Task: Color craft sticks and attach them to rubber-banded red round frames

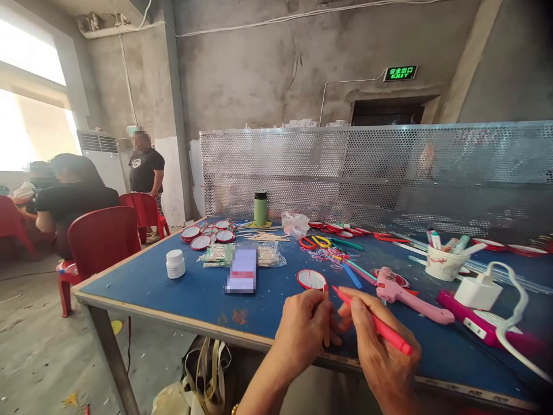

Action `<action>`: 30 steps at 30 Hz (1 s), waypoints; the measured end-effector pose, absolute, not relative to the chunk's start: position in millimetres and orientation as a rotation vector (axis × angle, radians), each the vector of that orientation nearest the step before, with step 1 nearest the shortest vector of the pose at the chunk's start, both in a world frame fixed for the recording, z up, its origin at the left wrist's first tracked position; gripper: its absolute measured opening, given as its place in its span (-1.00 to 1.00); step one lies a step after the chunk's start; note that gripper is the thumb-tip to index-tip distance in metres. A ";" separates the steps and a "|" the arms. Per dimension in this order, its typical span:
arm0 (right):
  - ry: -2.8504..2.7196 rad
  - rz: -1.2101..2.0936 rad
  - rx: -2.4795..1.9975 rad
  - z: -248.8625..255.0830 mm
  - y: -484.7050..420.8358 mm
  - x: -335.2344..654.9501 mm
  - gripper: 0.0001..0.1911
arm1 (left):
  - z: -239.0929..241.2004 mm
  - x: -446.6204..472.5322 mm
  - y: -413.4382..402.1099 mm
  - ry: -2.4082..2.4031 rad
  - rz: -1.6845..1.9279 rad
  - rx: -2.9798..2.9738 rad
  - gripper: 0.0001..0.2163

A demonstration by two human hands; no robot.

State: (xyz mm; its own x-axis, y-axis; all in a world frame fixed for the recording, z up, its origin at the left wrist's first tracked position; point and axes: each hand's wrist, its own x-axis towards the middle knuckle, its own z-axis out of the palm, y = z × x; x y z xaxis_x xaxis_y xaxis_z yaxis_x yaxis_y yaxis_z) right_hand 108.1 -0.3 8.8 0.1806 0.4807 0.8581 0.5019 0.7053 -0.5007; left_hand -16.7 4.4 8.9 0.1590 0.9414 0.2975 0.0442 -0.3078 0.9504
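Near the table's front edge, my left hand (301,329) pinches a thin wooden craft stick (326,323) upright; its top end is coloured red. My right hand (380,346) is closed around a red marker (382,327) in a writing grip. The marker's tip points at the stick's red end, with a small gap between them. Just beyond my left hand lies a round white disc with a red rim (311,279). A pink glue gun (410,297) rests to the right of my right hand.
On the blue table (147,297) are a white jar (175,264), a phone (242,271), packed sticks (272,255), a green bottle (260,208), a paper cup of markers (447,262) and a magenta power strip (484,325). A perforated metal screen (367,173) stands behind. People sit and stand at left.
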 end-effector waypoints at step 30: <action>-1.307 0.206 -0.844 6.9 0.9 104.9 -0.70 | 7.5 -22.4 10.5 0.958 1.187 1.466 -0.76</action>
State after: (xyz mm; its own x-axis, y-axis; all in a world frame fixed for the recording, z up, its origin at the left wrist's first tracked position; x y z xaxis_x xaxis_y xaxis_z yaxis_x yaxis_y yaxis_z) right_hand 104.9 0.9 6.9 0.2899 0.5784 0.7625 0.3158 0.6943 -0.6467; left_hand -22.4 10.5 7.5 0.2106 0.9563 0.2028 -0.0035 -0.2068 0.9784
